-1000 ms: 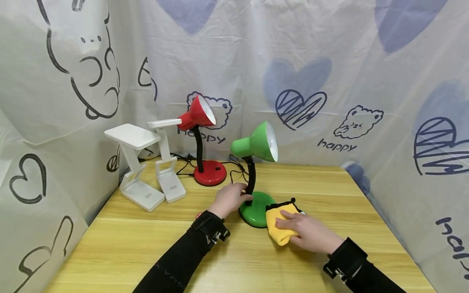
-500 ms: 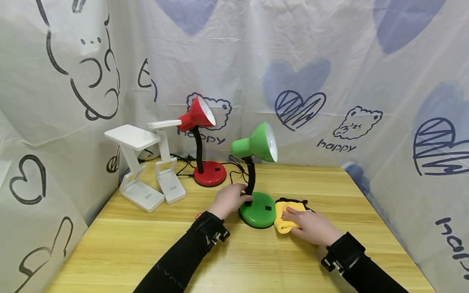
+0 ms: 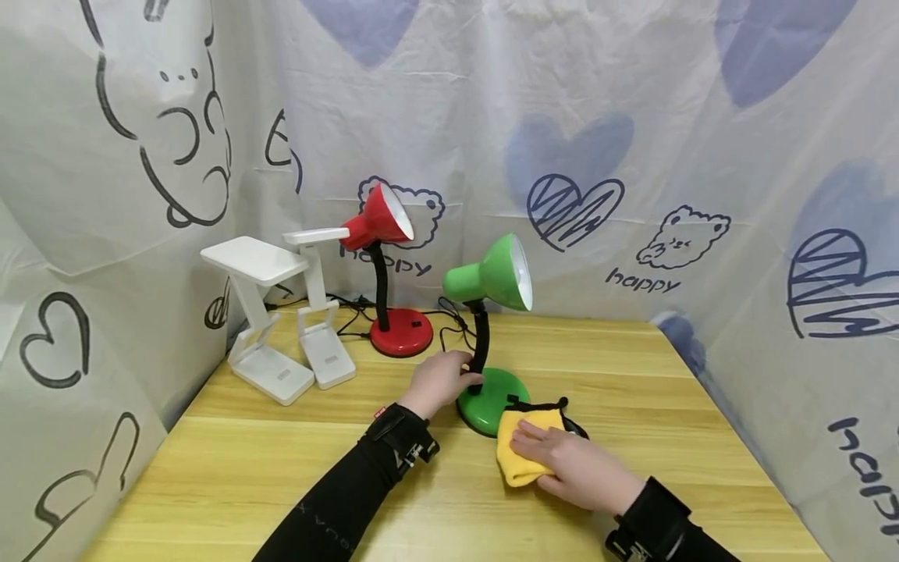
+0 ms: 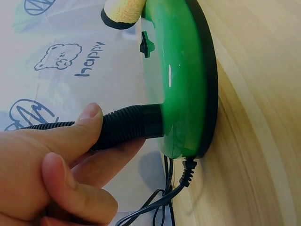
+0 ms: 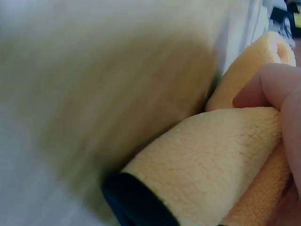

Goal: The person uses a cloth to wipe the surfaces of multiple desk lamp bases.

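Note:
A green desk lamp (image 3: 489,281) stands on the table with its round base flat and its shade tilted up to the right. Thumb and fingers of my left hand (image 3: 441,382) hold its black ribbed neck (image 4: 124,126) just above the base, as the left wrist view shows. A yellow cloth (image 3: 523,460) with black edging lies folded under my right hand (image 3: 579,468), at the front right of the lamp's base. In the right wrist view the cloth bunches between thumb and fingers. In the head view it overlaps the base's edge and covers the switch.
Behind on the left stand a red desk lamp (image 3: 402,332) and two white folding lamps, one nearer (image 3: 270,382) and one farther (image 3: 326,355). Black cables (image 3: 460,324) trail along the back. A printed curtain (image 3: 562,117) hangs behind the wooden table (image 3: 316,476).
The cloth and right hand first slid right, off the base and uncovering its switch, then came back left and nearer, over the base's front right edge. My left hand stays on the neck.

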`<state>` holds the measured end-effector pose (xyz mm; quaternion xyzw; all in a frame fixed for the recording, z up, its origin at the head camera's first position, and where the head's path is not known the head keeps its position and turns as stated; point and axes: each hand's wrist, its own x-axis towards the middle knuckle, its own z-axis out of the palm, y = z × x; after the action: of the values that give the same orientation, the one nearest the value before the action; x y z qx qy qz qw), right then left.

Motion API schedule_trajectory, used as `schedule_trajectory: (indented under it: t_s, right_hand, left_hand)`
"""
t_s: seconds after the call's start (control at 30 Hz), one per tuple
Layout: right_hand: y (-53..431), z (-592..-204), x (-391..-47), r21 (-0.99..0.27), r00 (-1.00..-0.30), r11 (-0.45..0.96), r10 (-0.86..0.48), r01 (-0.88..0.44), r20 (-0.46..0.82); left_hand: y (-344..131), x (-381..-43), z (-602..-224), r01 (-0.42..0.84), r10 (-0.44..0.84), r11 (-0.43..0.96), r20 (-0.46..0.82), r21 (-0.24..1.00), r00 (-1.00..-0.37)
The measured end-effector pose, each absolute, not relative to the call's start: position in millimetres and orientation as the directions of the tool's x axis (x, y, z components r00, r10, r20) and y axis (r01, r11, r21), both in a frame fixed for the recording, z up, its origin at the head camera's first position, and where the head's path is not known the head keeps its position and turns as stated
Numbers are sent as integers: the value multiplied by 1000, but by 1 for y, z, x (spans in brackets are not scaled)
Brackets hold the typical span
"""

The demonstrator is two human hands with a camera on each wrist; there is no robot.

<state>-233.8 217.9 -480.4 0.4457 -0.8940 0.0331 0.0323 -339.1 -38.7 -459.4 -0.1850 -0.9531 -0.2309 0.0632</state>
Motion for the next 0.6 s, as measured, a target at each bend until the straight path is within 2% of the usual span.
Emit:
schedule_trajectory:
  t_s: [0.13, 0.37, 0.47, 0.6]
  right_hand:
    - [194, -481, -232, 21, -529, 534, -843, -845, 98]
    - [152, -476, -245, 142, -475, 487, -873, -862, 112]
    - [137, -475, -254, 188, -469, 479, -878, -857, 100]
    - [124, -475, -266, 210, -496, 496, -866, -842, 60]
  left_hand:
    - [-40, -339, -461, 382, 326, 827, 202, 413, -924]
    - [-42, -338, -461, 374, 335, 822, 167, 429, -927]
    - [-42, -337, -459, 366, 330, 822, 159, 436, -930]
    - [-42, -334, -454, 374, 338, 817, 161, 439, -927]
